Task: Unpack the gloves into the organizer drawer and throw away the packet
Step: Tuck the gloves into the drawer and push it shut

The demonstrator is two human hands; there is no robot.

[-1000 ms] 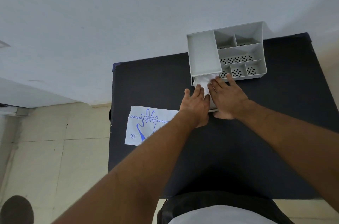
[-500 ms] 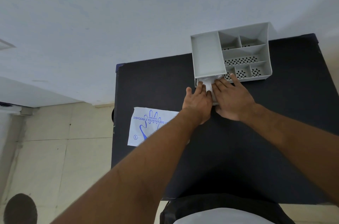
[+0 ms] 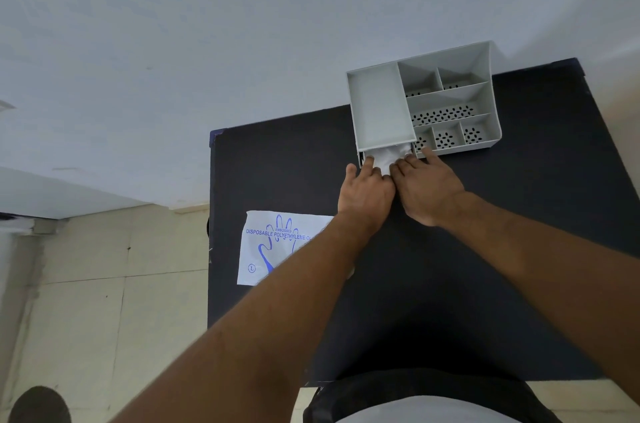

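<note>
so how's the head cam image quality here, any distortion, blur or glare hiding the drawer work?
Head view: wide-angle bend, table edges splay and forearms balloon near the lens. Light is soft and flat, no glare. Packet print reads sharp. Gloves are a pale, low-contrast patch in the organizer drawer, partly hidden by left hand and right hand.

- Your left hand (image 3: 366,193) lies palm down, fingers extended forward and close together, thumb spread out to the left
- Your right hand (image 3: 428,187) lies palm down just beside it, inner edges touching, fingers stretched forward and slightly fanned
- Both forearms reach forward from the lower frame, bare, converging toward the wrists
- Neither hand is curled into a grasp
</note>
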